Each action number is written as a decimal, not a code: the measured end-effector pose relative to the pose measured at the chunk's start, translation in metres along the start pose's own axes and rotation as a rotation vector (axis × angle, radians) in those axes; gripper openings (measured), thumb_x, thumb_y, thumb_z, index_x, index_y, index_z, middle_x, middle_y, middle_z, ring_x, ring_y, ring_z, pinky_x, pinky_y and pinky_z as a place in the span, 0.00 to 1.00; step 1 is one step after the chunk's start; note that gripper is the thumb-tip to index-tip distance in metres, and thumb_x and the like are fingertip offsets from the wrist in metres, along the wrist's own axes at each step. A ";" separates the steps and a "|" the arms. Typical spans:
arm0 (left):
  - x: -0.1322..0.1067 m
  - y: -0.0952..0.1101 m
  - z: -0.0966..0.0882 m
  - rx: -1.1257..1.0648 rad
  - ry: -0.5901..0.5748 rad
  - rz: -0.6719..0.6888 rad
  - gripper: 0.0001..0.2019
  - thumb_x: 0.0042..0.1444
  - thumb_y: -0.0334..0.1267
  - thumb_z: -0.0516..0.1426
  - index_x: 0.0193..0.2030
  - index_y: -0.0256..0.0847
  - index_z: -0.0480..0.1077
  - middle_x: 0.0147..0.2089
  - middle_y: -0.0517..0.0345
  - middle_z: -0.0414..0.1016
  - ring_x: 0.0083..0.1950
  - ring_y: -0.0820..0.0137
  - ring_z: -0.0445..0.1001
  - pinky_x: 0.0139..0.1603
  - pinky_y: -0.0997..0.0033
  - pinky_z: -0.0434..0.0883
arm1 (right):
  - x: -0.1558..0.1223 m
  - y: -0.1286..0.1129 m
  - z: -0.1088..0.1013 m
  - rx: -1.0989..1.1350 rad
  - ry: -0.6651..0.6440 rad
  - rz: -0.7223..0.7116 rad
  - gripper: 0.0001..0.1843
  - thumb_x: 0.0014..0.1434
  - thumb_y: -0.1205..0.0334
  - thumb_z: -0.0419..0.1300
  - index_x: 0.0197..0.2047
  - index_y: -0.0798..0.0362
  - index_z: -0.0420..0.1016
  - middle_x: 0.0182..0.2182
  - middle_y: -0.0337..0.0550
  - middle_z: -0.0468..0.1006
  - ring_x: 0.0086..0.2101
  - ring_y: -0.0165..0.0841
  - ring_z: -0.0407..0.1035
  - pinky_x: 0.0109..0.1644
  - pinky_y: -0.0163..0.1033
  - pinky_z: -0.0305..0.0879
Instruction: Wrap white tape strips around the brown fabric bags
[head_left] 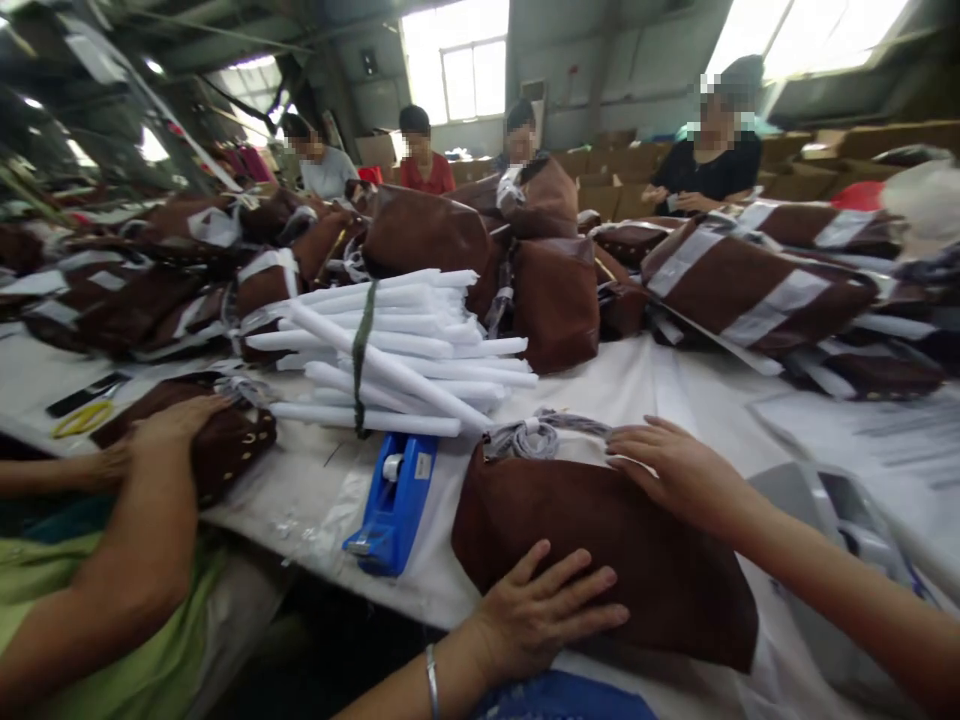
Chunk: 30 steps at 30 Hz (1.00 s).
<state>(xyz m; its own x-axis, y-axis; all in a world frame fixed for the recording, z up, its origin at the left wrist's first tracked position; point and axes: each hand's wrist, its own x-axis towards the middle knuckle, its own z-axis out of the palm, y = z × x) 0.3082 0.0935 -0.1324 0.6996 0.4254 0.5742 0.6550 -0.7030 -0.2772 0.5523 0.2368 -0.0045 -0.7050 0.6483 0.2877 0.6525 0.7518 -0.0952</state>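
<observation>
A brown leather bag lies on its side on the table in front of me. My left hand rests on its near side with the fingers spread, a silver bangle on the wrist. At the bag's far upper edge, my right hand is laid with fingers stretched out, the fingertips beside a bundled grey cord. A blue tape dispenser stands to the left of the bag. Behind it lies a bundle of white paper rolls tied with a dark green band.
At left, a co-worker's hands press another brown bag, near yellow scissors. A grey tape dispenser sits under my right forearm. Piled brown bags line the far side, with several people behind. Blue material lies at the front edge.
</observation>
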 end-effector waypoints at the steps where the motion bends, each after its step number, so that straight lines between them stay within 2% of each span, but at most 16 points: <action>1: 0.000 0.000 0.000 0.010 0.001 -0.003 0.28 0.66 0.40 0.54 0.71 0.61 0.56 0.77 0.69 0.48 0.77 0.63 0.44 0.76 0.53 0.46 | 0.016 -0.010 0.003 0.087 -0.017 -0.053 0.17 0.70 0.55 0.52 0.52 0.46 0.80 0.50 0.44 0.81 0.50 0.43 0.75 0.60 0.52 0.67; 2: 0.000 0.000 0.000 0.018 0.004 -0.010 0.28 0.66 0.41 0.54 0.71 0.61 0.56 0.76 0.69 0.48 0.78 0.63 0.44 0.76 0.53 0.48 | 0.032 -0.020 0.008 0.170 -0.064 -0.089 0.18 0.70 0.54 0.52 0.57 0.45 0.77 0.52 0.43 0.80 0.50 0.41 0.75 0.57 0.48 0.70; 4: -0.002 0.000 0.001 0.031 0.026 -0.032 0.27 0.66 0.43 0.54 0.71 0.61 0.57 0.76 0.70 0.49 0.78 0.63 0.43 0.76 0.54 0.50 | 0.065 -0.040 0.018 0.279 -0.216 -0.116 0.21 0.70 0.49 0.53 0.60 0.46 0.75 0.54 0.42 0.79 0.51 0.41 0.75 0.56 0.45 0.71; 7: -0.004 0.003 0.005 0.054 0.050 -0.042 0.28 0.66 0.46 0.53 0.72 0.61 0.56 0.76 0.70 0.49 0.78 0.61 0.43 0.74 0.54 0.55 | 0.105 -0.058 0.033 0.325 -0.463 -0.103 0.27 0.69 0.40 0.50 0.57 0.47 0.78 0.52 0.45 0.80 0.49 0.44 0.76 0.54 0.47 0.72; 10: -0.005 0.005 0.008 0.066 0.067 -0.027 0.28 0.67 0.47 0.53 0.73 0.60 0.55 0.76 0.68 0.49 0.78 0.60 0.44 0.71 0.58 0.60 | 0.129 -0.065 0.041 0.292 -0.645 -0.075 0.34 0.66 0.33 0.49 0.59 0.49 0.77 0.52 0.49 0.80 0.48 0.48 0.76 0.52 0.51 0.72; 14: -0.005 0.003 0.008 0.070 0.148 -0.063 0.26 0.68 0.50 0.53 0.71 0.62 0.57 0.76 0.70 0.51 0.77 0.62 0.46 0.70 0.62 0.62 | 0.143 -0.069 0.044 0.247 -0.725 -0.048 0.40 0.61 0.29 0.53 0.60 0.52 0.76 0.51 0.54 0.80 0.46 0.53 0.77 0.50 0.54 0.74; 19: -0.010 0.008 0.012 0.087 0.165 -0.081 0.25 0.68 0.53 0.51 0.71 0.65 0.57 0.75 0.73 0.53 0.77 0.66 0.47 0.68 0.66 0.64 | 0.146 -0.074 0.048 0.338 -0.765 0.038 0.39 0.57 0.29 0.59 0.58 0.51 0.78 0.53 0.50 0.79 0.50 0.51 0.76 0.52 0.51 0.75; 22: -0.013 0.021 0.009 0.124 0.165 -0.089 0.25 0.69 0.54 0.48 0.72 0.65 0.56 0.75 0.74 0.51 0.77 0.66 0.46 0.70 0.66 0.63 | 0.142 -0.082 0.047 0.384 -0.736 0.087 0.36 0.57 0.31 0.60 0.56 0.50 0.78 0.53 0.46 0.79 0.51 0.48 0.75 0.57 0.49 0.73; 23: -0.015 0.022 0.003 0.166 0.162 -0.083 0.25 0.69 0.55 0.46 0.72 0.66 0.55 0.75 0.75 0.51 0.77 0.66 0.46 0.71 0.66 0.61 | 0.139 -0.086 0.047 0.382 -0.704 0.095 0.35 0.56 0.32 0.61 0.56 0.50 0.78 0.52 0.46 0.80 0.50 0.48 0.76 0.56 0.48 0.74; 25: -0.022 0.013 -0.020 0.335 0.069 -0.055 0.27 0.68 0.57 0.42 0.73 0.71 0.48 0.76 0.82 0.47 0.78 0.69 0.43 0.73 0.64 0.59 | 0.131 -0.093 0.046 0.363 -0.601 0.079 0.34 0.56 0.33 0.62 0.54 0.51 0.79 0.48 0.46 0.82 0.46 0.47 0.78 0.50 0.48 0.77; 26: -0.029 0.000 -0.036 0.441 -0.001 -0.045 0.27 0.68 0.57 0.41 0.73 0.74 0.46 0.75 0.87 0.46 0.77 0.72 0.42 0.72 0.64 0.60 | 0.126 -0.094 0.046 0.345 -0.531 0.051 0.32 0.56 0.34 0.63 0.53 0.50 0.79 0.46 0.46 0.83 0.43 0.47 0.79 0.46 0.46 0.78; 27: -0.038 -0.019 -0.055 0.569 -0.160 -0.046 0.28 0.67 0.57 0.42 0.72 0.77 0.40 0.75 0.96 0.40 0.77 0.77 0.36 0.69 0.63 0.64 | 0.121 -0.094 0.048 0.328 -0.443 0.000 0.31 0.55 0.35 0.63 0.52 0.50 0.80 0.44 0.45 0.84 0.40 0.46 0.80 0.41 0.45 0.79; 28: -0.049 -0.042 -0.077 0.630 -0.241 -0.095 0.27 0.66 0.56 0.45 0.70 0.83 0.43 0.72 1.02 0.42 0.76 0.82 0.34 0.62 0.62 0.71 | 0.115 -0.093 0.051 0.311 -0.359 -0.074 0.28 0.56 0.37 0.64 0.52 0.47 0.80 0.43 0.43 0.84 0.38 0.45 0.80 0.38 0.43 0.79; 29: -0.063 -0.069 -0.100 0.664 -0.282 -0.177 0.24 0.66 0.55 0.47 0.68 0.83 0.50 0.71 0.98 0.48 0.76 0.82 0.38 0.57 0.61 0.73 | 0.110 -0.089 0.057 0.278 -0.232 -0.167 0.25 0.55 0.40 0.66 0.51 0.45 0.80 0.41 0.41 0.85 0.34 0.43 0.80 0.32 0.41 0.78; 30: -0.077 -0.098 -0.124 0.690 -0.304 -0.273 0.22 0.67 0.54 0.50 0.67 0.79 0.57 0.72 0.89 0.53 0.76 0.78 0.45 0.56 0.61 0.74 | 0.105 -0.086 0.064 0.238 -0.064 -0.267 0.26 0.53 0.42 0.69 0.52 0.43 0.80 0.40 0.39 0.85 0.31 0.43 0.80 0.28 0.41 0.77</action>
<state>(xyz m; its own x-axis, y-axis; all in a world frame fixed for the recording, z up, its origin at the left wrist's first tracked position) 0.1549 0.0593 -0.0539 0.4715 0.7378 0.4830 0.7735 -0.0830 -0.6284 0.4048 0.2482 -0.0272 -0.8626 0.4261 0.2726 0.3656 0.8976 -0.2463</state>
